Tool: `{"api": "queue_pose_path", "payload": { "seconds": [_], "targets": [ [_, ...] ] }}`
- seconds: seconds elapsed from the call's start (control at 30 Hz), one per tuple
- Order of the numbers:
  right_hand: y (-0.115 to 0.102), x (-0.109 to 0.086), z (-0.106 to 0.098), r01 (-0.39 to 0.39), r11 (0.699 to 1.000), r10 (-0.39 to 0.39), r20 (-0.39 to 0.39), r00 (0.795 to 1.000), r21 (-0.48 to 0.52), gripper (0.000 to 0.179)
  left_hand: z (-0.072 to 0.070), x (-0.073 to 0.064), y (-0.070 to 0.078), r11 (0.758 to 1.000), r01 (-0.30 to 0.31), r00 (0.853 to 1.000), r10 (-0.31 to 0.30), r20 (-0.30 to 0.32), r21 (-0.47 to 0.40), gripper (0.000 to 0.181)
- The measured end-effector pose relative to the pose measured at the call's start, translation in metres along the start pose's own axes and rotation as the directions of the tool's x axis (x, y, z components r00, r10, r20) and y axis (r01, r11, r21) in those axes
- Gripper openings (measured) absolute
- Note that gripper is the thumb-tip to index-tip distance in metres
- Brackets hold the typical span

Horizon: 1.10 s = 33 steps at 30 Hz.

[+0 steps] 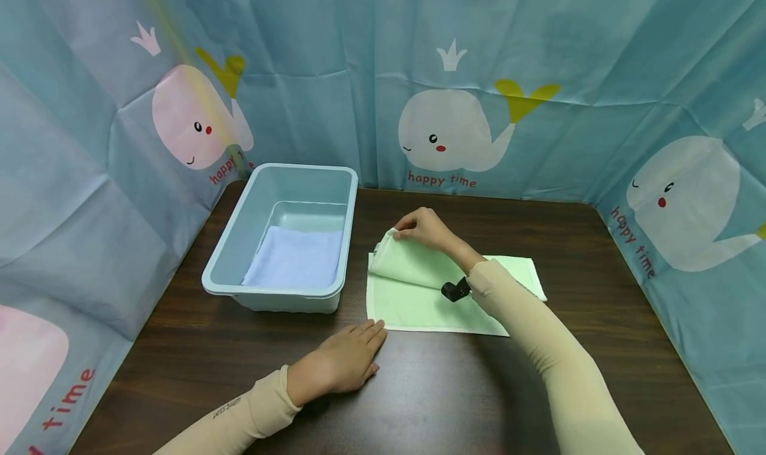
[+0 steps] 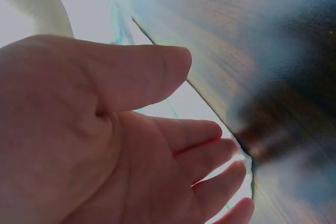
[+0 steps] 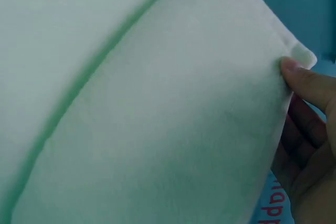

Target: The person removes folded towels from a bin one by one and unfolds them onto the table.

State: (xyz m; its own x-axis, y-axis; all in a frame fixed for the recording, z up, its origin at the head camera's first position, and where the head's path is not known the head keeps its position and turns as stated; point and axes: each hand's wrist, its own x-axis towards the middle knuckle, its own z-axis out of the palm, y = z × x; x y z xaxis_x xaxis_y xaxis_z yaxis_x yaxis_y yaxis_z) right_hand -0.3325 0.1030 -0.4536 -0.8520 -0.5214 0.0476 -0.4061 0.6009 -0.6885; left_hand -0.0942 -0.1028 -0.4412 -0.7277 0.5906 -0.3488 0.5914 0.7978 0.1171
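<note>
Head view alone: the green cloth lies toward the tabletop's far edge, right of the blue bin at its far-left corner. Right-wrist view: my right hand pinches a raised cloth corner, thumb in front, fingers behind. My left hand lies relaxed, fingertips touching the cloth's near edge.

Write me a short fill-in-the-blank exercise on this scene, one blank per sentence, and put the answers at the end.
1. The right hand pinches a corner of a white-edged cloth coloured light ____.
2. In the head view, the tub holding a lavender cloth stands to the ____ of the white-edged cloth.
3. Under the middle whale on the backdrop, red lettering reads "happy ____".

Missing words: green; left; time.
</note>
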Motion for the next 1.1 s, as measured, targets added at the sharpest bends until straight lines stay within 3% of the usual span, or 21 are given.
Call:
{"api": "queue_pose_path", "payload": {
  "seconds": [0.3,0.5,0.7,0.9,1.1],
  "targets": [
    [0.008,0.046,0.008,-0.064,0.998,0.065,-0.102,0.993,0.009,0.018,-0.001,0.001,-0.003,1.000,-0.001,1.000,0.001,0.003,-0.027,0.058],
    [0.011,0.066,0.019,-0.130,0.992,0.129,-0.152,0.980,0.007,0.021,0.000,0.001,-0.005,1.000,-0.012,1.000,0.012,-0.004,-0.027,0.058],
    [0.011,0.079,0.028,-0.184,0.983,0.177,-0.196,0.965,-0.021,0.021,-0.002,0.000,-0.005,1.000,-0.014,1.000,0.014,-0.011,-0.009,0.057],
    [0.012,0.082,0.043,-0.265,0.958,0.233,-0.238,0.943,-0.110,0.021,-0.003,0.000,-0.004,1.000,-0.020,1.000,0.020,-0.003,-0.013,0.057],
    [0.014,0.083,0.053,-0.271,0.955,0.224,-0.300,0.927,-0.124,0.025,-0.001,0.000,-0.006,1.000,-0.023,1.000,0.023,-0.008,0.006,0.057]
  ]
}}
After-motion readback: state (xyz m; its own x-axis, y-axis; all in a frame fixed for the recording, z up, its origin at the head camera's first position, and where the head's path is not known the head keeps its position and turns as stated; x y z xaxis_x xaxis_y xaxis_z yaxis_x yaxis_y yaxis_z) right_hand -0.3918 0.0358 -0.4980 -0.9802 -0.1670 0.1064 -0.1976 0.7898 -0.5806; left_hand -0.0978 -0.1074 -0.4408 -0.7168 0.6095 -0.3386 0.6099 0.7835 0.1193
